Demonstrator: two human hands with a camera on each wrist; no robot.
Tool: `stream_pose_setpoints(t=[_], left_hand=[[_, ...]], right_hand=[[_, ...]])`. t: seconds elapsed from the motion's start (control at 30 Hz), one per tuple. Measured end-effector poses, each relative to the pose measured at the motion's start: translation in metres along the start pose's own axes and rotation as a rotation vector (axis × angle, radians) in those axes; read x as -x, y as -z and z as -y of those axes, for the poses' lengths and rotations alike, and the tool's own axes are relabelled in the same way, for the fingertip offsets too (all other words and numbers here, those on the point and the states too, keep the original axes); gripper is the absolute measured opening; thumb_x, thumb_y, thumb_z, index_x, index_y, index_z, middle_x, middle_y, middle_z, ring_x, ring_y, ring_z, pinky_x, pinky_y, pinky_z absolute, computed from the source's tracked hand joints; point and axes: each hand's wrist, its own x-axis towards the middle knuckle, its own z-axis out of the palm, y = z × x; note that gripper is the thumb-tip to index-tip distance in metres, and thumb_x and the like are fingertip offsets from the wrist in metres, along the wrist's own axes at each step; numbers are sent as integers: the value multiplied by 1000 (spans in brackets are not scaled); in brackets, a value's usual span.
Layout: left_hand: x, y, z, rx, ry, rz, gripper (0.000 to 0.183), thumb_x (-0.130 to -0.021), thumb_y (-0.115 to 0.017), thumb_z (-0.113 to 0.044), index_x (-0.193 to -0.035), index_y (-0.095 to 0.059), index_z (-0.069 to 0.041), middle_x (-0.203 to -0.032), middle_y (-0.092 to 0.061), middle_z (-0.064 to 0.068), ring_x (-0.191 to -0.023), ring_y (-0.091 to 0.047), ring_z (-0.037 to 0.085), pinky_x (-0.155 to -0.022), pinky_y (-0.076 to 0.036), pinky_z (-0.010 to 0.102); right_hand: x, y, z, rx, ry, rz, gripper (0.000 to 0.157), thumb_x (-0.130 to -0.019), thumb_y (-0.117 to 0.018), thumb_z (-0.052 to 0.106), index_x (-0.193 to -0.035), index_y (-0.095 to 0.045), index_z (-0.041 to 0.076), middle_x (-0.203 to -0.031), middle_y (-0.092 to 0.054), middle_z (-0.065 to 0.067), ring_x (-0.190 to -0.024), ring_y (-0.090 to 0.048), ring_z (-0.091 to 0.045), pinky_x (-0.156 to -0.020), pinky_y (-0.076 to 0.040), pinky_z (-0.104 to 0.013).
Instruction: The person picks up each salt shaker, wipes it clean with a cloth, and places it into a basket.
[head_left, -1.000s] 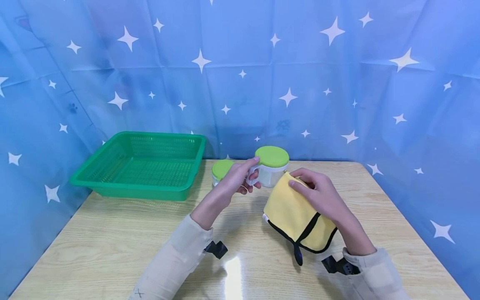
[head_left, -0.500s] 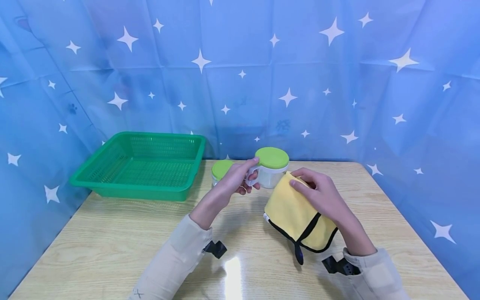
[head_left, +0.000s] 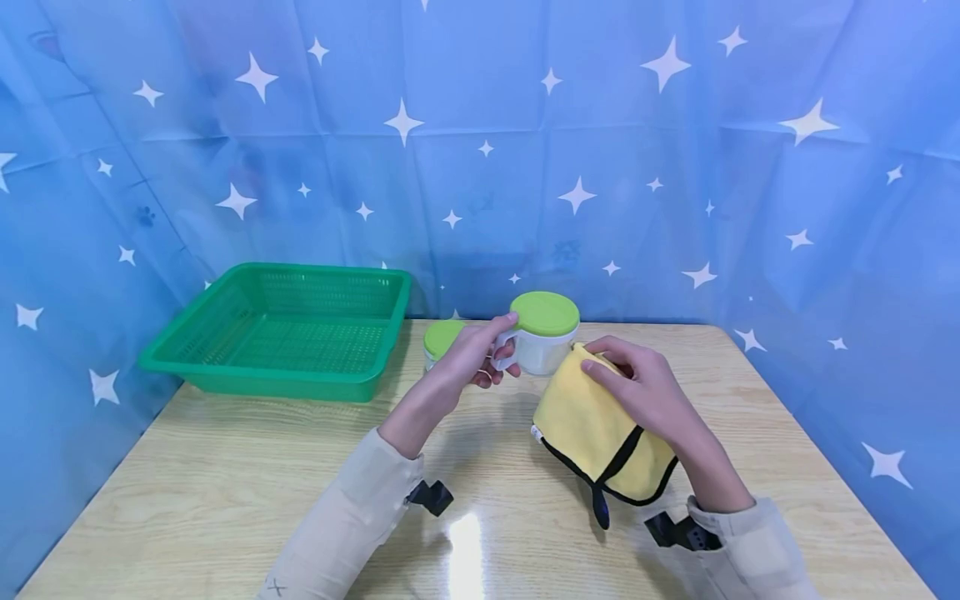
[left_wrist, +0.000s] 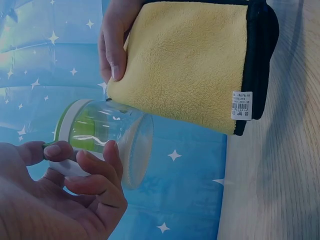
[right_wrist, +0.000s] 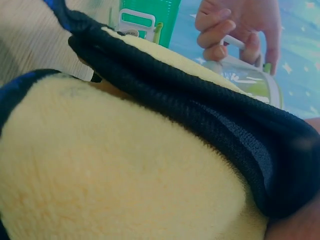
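My left hand [head_left: 472,354] grips the white handle of a clear jar [head_left: 542,357] with a bright green lid [head_left: 545,314]. The jar is held upright over the back of the table. Folded in my right hand [head_left: 643,385] is a yellow towel [head_left: 581,417] with black edging, pinched near its top between thumb and fingers. Its upper corner meets the jar's right side. In the left wrist view, the towel [left_wrist: 185,65] overlaps the jar wall [left_wrist: 137,150], and a white label [left_wrist: 241,106] shows at its edge. The towel covers much of the right wrist view.
A second green-lidded jar [head_left: 442,336] stands behind my left hand, partly hidden by it. At the back left of the wooden table [head_left: 225,483] sits a green perforated basket [head_left: 360,387]. A blue star-patterned curtain [head_left: 480,167] hangs close behind the table.
The towel's lower left corner has shifted slightly to the right. Both hands and the jar have stayed almost in place.
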Motion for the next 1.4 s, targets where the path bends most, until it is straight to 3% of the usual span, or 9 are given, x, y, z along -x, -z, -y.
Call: stream_pose_setpoints(t=[0.23,0.37,0.73,0.9,1.0,1.1,1.2,1.3,1.4], left_hand=[[0,-1,1,-7,-12,-1,57,-102,-46,-57,-67,-43,-13,-69,-67,3,-55,-48,15,-52,-32,24],[0,-1,1,-11,-22,8,56,-103,-46,-56,-67,-43,-13,-69,-67,3,-54,-48,14,-51,-33,24],[1,-1,1,-15,-23,4,56,-103,-46,-56,-67,-43,-13,-69,-67,2,-54,-48,14,-51,-33,24],[0,-3,2,-28,-8,11,56,-103,-46,-56,-66,-43,-14,-70,-68,3,-55,-48,15,-52,-34,25],[0,-4,2,-35,-6,9,57,-103,-46,-57,-66,-43,-14,-69,-68,2,-55,-49,15,-52,-34,24],[1,-5,2,-35,-9,-2,57,-103,-46,-57,-67,-44,-14,-70,-68,2,-55,-49,15,-52,-35,24],[0,-5,2,-29,-7,-15,57,-103,-46,-57,-67,-44,-13,-70,-68,2,-55,-49,15,-52,-35,24],[0,-5,2,-29,-5,-18,57,-103,-45,-58,-67,-44,-13,-70,-67,2,-55,-49,15,-52,-35,24],[0,-6,3,-35,-2,-14,58,-103,-45,-58,-67,-44,-13,-70,-68,3,-55,-50,15,-52,-36,24]], right_hand=[[-2,0,-4,29,-1,41,24,-103,-64,31,-118,-73,14,-74,-56,-1,-67,-48,-14,-65,-41,-28],[-2,2,-5,65,14,15,22,-101,-64,24,-119,-72,13,-80,-63,-4,-71,-49,-17,-67,-41,-29],[-1,5,-4,163,92,-17,28,-99,-65,15,-126,-71,9,-120,-75,-16,-78,-57,-22,-76,-42,-37],[0,7,-3,148,79,-60,30,-101,-64,18,-129,-70,10,-115,-75,-14,-58,-27,-13,-63,-33,-32],[1,8,-2,153,77,-58,30,-101,-65,19,-130,-70,10,-105,-76,-12,-58,-25,-11,-59,-29,-31],[1,8,-1,163,77,-24,29,-101,-65,17,-129,-70,9,-109,-76,-13,-62,-37,-12,-63,-33,-31],[-1,7,-1,165,77,2,29,-101,-65,16,-128,-70,9,-106,-75,-15,-61,-37,-11,-63,-35,-31],[-1,7,-1,164,81,-14,29,-101,-65,17,-128,-70,9,-80,-67,-10,-53,-24,-8,-58,-31,-30],[1,7,0,163,94,-39,28,-100,-66,17,-127,-71,9,-69,-57,-3,-51,-18,-6,-55,-28,-30]])
